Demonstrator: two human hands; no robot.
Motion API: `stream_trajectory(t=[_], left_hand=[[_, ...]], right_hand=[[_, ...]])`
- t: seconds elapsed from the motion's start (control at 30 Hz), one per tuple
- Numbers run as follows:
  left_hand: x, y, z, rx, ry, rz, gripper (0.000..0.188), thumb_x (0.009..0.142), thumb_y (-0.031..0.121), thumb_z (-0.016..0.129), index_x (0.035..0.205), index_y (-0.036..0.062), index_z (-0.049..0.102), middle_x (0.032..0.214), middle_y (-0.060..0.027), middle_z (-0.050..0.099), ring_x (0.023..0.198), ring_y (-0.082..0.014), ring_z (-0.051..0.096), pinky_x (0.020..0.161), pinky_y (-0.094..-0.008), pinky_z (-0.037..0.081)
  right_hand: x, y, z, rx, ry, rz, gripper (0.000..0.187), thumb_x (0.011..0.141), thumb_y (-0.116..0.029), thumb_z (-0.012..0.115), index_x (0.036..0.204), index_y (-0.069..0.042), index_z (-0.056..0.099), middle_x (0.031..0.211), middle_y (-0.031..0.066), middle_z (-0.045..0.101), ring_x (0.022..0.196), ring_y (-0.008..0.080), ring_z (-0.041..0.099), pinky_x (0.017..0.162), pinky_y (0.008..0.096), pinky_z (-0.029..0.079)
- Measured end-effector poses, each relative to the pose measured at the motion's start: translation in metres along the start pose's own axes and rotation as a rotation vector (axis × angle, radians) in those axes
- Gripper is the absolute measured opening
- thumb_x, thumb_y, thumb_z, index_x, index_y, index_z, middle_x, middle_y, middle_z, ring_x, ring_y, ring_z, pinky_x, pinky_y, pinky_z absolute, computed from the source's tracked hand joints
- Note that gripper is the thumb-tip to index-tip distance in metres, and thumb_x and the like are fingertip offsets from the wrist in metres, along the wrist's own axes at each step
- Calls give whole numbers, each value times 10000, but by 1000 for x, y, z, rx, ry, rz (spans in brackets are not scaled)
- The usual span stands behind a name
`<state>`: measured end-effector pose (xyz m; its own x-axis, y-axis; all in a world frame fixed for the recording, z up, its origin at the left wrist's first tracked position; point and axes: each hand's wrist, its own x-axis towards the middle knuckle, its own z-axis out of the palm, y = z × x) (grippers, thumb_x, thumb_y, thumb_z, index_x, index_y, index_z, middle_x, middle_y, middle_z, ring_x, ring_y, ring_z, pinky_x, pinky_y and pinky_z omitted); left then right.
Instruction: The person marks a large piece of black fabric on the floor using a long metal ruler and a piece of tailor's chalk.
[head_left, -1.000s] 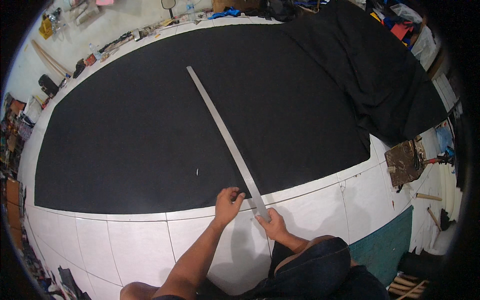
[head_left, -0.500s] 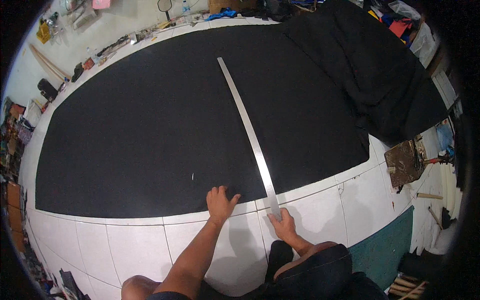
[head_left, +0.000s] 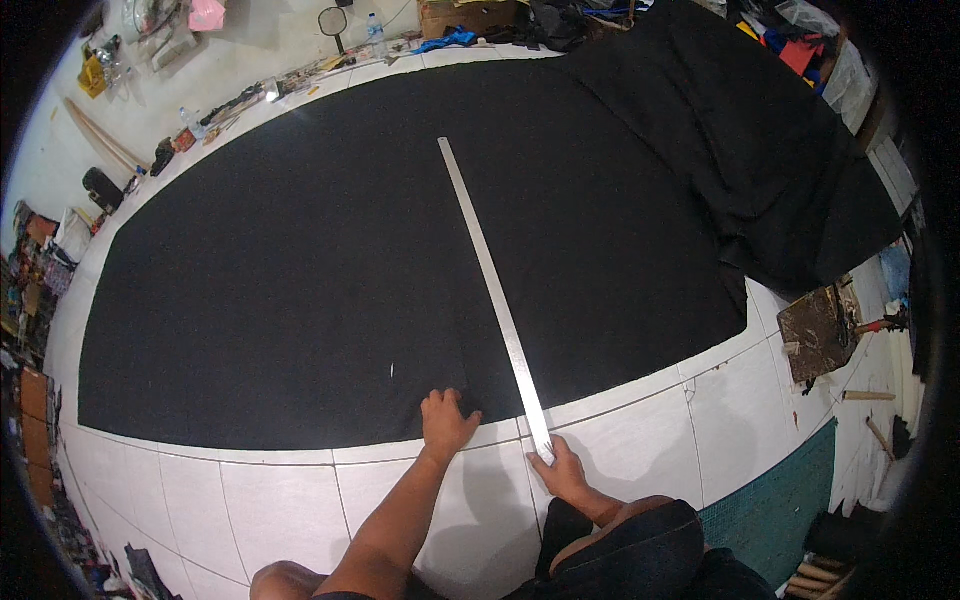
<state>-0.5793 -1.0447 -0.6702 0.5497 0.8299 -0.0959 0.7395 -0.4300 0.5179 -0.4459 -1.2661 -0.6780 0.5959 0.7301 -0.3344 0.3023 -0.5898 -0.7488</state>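
A large sheet of black cloth (head_left: 270,290) lies spread over the floor. Across it runs a long metal ruler (head_left: 490,275), its near end reaching past the cloth's edge. My right hand (head_left: 562,470) is closed on that near end, thumb along one side. To the left of the ruler, my left hand (head_left: 448,428) grips the near edge of the cloth, fingers curled; the fingertips are partly hidden. A small white mark (head_left: 392,370) shows on the cloth beyond my left hand.
White floor tiles (head_left: 275,500) surround the cloth. Folded cloth (head_left: 790,170) is heaped at the far right. Nearby are a brown-stained board (head_left: 820,330) and a green mat (head_left: 775,500). A water bottle (head_left: 376,35) and clutter line the far wall; my bent knee is beside my right hand.
The ruler has slid slightly toward me with my right hand. My left hand's fingers are more curled at the cloth's edge. The whole view has shifted a little.
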Motion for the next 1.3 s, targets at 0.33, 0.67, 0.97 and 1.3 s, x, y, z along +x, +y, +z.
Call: stream_trajectory(t=[0.33, 0.67, 0.97, 1.3], left_hand=[[2, -6, 3, -73, 105, 51, 203, 799, 165, 689, 931, 11, 674, 996, -196, 603, 1018, -401, 549, 895, -488, 462], [-5, -58, -8, -416, 346, -30, 117, 861, 99, 626, 872, -10, 586, 903, -182, 606, 885, -366, 601, 800, -441, 474], [-4, -107, -31, -478, 556, -284, 148, 945, 125, 558, 949, -22, 571, 915, -212, 613, 875, -382, 600, 810, -455, 464], [-11, -174, -60, -455, 784, -511, 158, 961, 127, 543, 990, -28, 552, 955, -224, 630, 882, -364, 612, 819, -440, 474]], right_hand=[[-4, -5, 0, 90, 64, -119, 741, 874, -288, 721, 1477, -59, 358, 1182, 264, 657, 1080, 432, 652, 911, 481, 519], [2, -28, 22, 160, 79, -117, 749, 865, -251, 710, 1499, -65, 357, 1142, 308, 656, 1053, 413, 673, 912, 473, 523], [13, -33, 19, 48, 152, -191, 731, 855, -184, 714, 1487, -31, 380, 1140, 296, 662, 1069, 361, 677, 916, 412, 522], [20, -46, 13, 57, 44, -86, 740, 872, -217, 713, 1499, -42, 363, 1239, 328, 608, 1142, 438, 630, 974, 460, 508]])
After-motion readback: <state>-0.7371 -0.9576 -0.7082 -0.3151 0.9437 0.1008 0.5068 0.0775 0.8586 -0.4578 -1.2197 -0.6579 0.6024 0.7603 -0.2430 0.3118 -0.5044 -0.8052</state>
